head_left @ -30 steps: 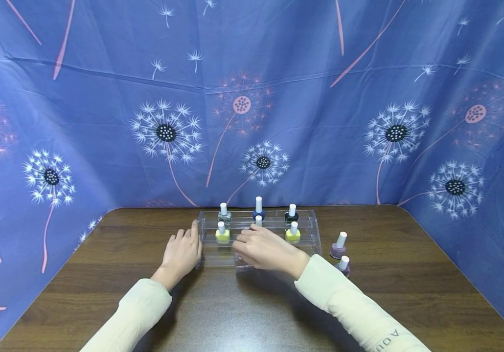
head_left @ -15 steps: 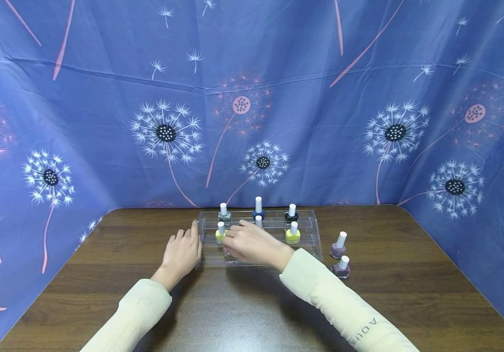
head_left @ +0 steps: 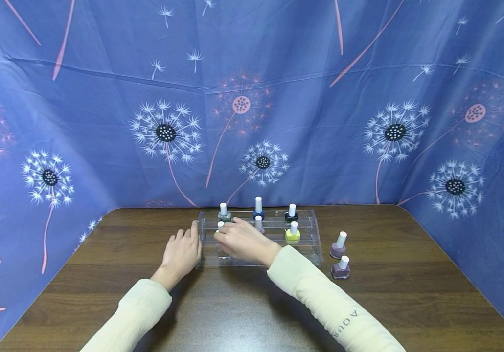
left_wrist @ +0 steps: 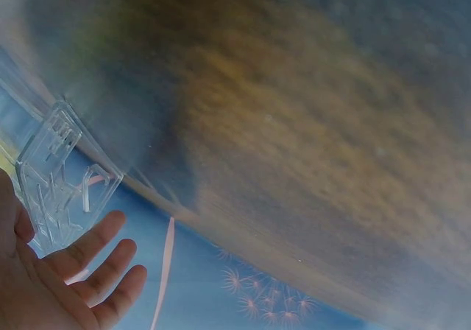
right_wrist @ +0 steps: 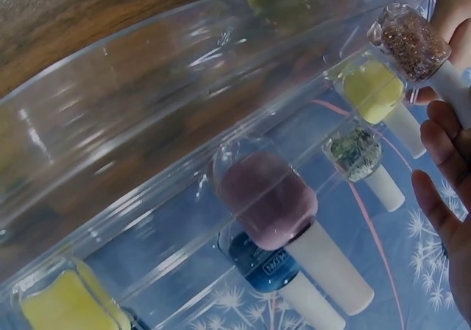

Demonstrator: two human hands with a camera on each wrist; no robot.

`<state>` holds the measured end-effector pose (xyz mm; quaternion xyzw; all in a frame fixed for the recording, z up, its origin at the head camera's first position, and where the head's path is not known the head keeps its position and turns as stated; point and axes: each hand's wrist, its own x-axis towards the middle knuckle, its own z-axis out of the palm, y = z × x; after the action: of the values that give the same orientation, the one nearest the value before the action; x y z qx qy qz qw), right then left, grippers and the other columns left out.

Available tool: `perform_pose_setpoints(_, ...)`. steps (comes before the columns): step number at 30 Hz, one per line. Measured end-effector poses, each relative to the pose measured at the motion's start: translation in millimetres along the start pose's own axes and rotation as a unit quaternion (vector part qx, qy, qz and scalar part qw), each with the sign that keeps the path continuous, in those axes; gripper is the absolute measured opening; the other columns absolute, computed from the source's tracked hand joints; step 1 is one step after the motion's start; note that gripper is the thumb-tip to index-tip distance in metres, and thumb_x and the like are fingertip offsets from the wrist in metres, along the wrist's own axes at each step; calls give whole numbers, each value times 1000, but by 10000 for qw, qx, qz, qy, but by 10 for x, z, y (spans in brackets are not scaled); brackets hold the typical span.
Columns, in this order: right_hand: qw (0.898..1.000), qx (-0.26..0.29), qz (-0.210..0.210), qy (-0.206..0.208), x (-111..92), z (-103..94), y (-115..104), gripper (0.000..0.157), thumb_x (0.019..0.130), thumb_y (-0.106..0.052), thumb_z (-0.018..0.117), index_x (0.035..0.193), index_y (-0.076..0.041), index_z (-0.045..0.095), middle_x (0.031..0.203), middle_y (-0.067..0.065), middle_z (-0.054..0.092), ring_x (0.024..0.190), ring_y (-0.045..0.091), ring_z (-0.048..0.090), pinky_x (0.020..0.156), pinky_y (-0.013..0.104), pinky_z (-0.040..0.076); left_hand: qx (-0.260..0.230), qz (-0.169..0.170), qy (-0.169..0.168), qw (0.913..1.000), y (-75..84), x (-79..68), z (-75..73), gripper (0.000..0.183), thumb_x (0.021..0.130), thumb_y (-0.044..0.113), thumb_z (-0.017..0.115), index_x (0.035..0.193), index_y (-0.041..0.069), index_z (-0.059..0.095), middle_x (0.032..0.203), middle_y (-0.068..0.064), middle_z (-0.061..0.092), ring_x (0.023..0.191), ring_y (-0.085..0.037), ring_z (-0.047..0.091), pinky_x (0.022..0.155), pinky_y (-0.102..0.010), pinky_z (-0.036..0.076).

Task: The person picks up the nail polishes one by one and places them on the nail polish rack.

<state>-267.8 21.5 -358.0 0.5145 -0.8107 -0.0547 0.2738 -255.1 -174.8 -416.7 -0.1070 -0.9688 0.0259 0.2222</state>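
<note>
1. The right hand (head_left: 244,240) is keeping its grip closed around the white cap of a copper-glitter bottle (right_wrist: 413,44), its fingers pinching the cap.
2. That bottle is hanging cap toward the hand over the front left part of a clear tiered rack (head_left: 211,259); whether it is touching the rack, I cannot tell.
3. The left hand (head_left: 183,253) is resting against the rack's left end, its grip released and its fingers extended.
4. On the middle tier, a left yellow bottle (right_wrist: 373,90), a mauve bottle (right_wrist: 268,199) and a right yellow bottle (head_left: 293,235) are standing; the right hand is partly hiding the left yellow one from the head view.
5. Behind them, a green-glitter bottle (head_left: 224,216), a blue bottle (head_left: 258,214) and a dark bottle (head_left: 291,217) are standing.
6. Two purple bottles (head_left: 340,270) are standing on the surface (head_left: 243,308), right of the rack.
</note>
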Motion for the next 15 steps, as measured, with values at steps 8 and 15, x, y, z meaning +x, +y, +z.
perform_pose_setpoints(8, 10000, 30, 21, -90, 44, 97, -35, 11, 88, -29, 56, 85, -20, 61, 81, -9, 65, 83, 8, 60, 73, 26, 43, 33, 5, -65, 10000, -1, -1, 10, 52, 90, 22, 48, 133, -6, 37, 92, -14, 65, 91, -32, 58, 72, -44, 47)
perform_pose_setpoints(15, 10000, -52, 5, -28, 44, 183, -64, 9, 88, -27, 58, 84, -20, 62, 81, -10, 65, 84, 8, 60, 74, 28, 45, 25, 15, -130, 9999, -9, 2, 17, 52, 90, 22, 47, 133, -6, 36, 92, -13, 65, 92, -32, 58, 72, -43, 47)
